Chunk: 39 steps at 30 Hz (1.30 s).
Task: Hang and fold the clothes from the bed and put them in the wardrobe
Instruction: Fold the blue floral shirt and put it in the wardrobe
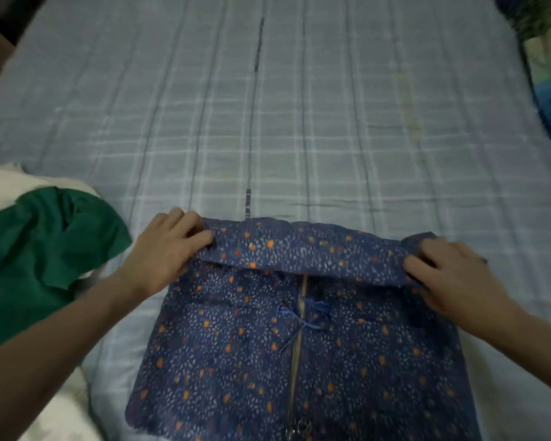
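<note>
Both hands, left hand (169,246) and right hand (452,275), are curled, pinching the blue patterned garment's (299,361) folded top edge on the bed (299,122).

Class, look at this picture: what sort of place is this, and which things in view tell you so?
Most likely a bedroom. A wide bed under a pale checked sheet fills the view, loose clothes such as a green garment lie on it, and a blue patterned garment is being folded there.

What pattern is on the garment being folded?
Dark blue garment with white flecks and orange spots; head view.
</note>
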Motion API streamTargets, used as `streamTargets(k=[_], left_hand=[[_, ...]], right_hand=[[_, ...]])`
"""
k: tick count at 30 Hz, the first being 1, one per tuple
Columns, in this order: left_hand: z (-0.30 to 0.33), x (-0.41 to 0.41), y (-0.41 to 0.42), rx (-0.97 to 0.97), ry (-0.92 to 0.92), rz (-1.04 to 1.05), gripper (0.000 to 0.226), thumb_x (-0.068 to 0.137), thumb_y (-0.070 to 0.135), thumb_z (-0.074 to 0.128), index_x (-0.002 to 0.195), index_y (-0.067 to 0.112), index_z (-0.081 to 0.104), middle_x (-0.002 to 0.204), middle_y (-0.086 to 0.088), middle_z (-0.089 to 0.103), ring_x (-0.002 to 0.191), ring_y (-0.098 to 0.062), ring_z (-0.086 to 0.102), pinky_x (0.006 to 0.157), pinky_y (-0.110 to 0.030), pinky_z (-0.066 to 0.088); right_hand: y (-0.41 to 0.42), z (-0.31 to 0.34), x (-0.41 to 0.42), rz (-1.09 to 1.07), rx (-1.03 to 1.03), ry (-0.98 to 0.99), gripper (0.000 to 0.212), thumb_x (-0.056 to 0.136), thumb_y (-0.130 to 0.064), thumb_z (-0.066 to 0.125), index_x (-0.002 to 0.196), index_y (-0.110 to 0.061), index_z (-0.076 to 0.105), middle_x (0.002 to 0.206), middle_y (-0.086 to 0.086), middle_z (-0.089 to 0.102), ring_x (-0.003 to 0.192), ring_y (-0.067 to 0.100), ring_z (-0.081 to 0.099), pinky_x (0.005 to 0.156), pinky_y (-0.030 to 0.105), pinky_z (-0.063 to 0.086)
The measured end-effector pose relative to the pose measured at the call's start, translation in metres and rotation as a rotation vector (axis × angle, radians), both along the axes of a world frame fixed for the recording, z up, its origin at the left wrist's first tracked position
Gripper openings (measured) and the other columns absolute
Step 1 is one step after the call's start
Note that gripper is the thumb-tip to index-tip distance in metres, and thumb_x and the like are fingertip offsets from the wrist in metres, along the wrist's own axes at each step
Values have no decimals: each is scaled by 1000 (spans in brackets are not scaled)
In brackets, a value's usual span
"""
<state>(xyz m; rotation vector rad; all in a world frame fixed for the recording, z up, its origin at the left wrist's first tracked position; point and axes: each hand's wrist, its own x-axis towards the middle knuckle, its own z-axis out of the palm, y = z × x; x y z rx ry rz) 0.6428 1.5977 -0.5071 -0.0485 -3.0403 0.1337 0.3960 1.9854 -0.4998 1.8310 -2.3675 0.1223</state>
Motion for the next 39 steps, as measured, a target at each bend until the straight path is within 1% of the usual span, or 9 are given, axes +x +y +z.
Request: streamTargets(k=[4, 7, 11, 14, 18, 22, 29, 34, 39], left_hand=[[-31, 44, 27, -40, -102, -121, 26, 76, 26, 53, 102, 23, 50, 100, -4, 51, 85, -26, 46, 72, -40, 31], [-51, 67, 45, 40, -363, -131, 54, 53, 36, 78, 101, 27, 55, 102, 1, 51, 87, -22, 47, 69, -36, 41], [-41, 60, 54, 195, -478, -16, 27, 60, 42, 59, 83, 31, 50, 89, 9, 52, 80, -18, 55, 63, -30, 41], [-30, 39, 60, 345, -175, 65, 23, 76, 32, 50, 96, 23, 57, 102, 3, 56, 88, -24, 55, 69, -33, 41], [-56, 8, 71, 394, -32, 348, 46, 98, 37, 33, 140, 24, 47, 154, -1, 36, 141, -25, 31, 115, -50, 25], [-109, 22, 48, 520, -138, 752, 62, 99, 54, 12, 156, 31, 15, 162, 13, 17, 148, -2, 6, 121, -51, -2], [-98, 20, 36, 396, -313, 729, 72, 93, 64, -2, 156, 31, -5, 164, 12, -2, 146, 1, -8, 119, -48, -13], [-63, 11, 97, 396, 11, 257, 59, 102, 43, 24, 156, 21, 21, 165, -4, 8, 152, -24, 4, 120, -54, 1], [-108, 32, 137, 355, -224, 252, 55, 103, 43, 23, 157, 32, 13, 165, 5, 3, 152, -19, 0, 117, -61, 7]], right_hand=[[31, -39, 40, 11, 144, -20, 41, 62, -7, 68, 92, -18, 44, 86, 6, 37, 74, 27, 38, 61, 39, 25], [40, -52, 62, 31, 406, -177, 63, 49, -19, 86, 97, -24, 46, 94, 1, 44, 78, 22, 45, 60, 35, 35], [31, -33, 69, 13, 622, -310, 36, 84, -60, 43, 104, -31, 46, 99, -9, 46, 86, 14, 53, 64, 29, 34], [7, -24, 67, -71, 159, -276, 25, 91, -41, 38, 89, -22, 55, 83, -2, 52, 73, 21, 54, 61, 34, 39], [-23, -50, 63, -406, 89, -172, 46, 93, -36, 38, 132, -15, 50, 135, 11, 46, 121, 31, 43, 104, 50, 29], [14, -95, 48, -600, 304, -289, 71, 94, -65, 12, 154, -27, 18, 160, 2, 20, 147, 20, 18, 119, 50, 9], [22, -93, 36, -607, 360, -340, 77, 89, -70, 4, 155, -32, 4, 163, -4, 6, 149, 15, 6, 119, 50, 1], [-5, -68, 71, -480, 132, -297, 65, 97, -47, 25, 153, -14, 25, 160, 11, 17, 147, 30, 15, 117, 56, 10], [4, -98, 104, -320, 291, -337, 63, 99, -58, 17, 155, -30, 12, 163, -3, 6, 150, 22, 4, 117, 56, 6]])
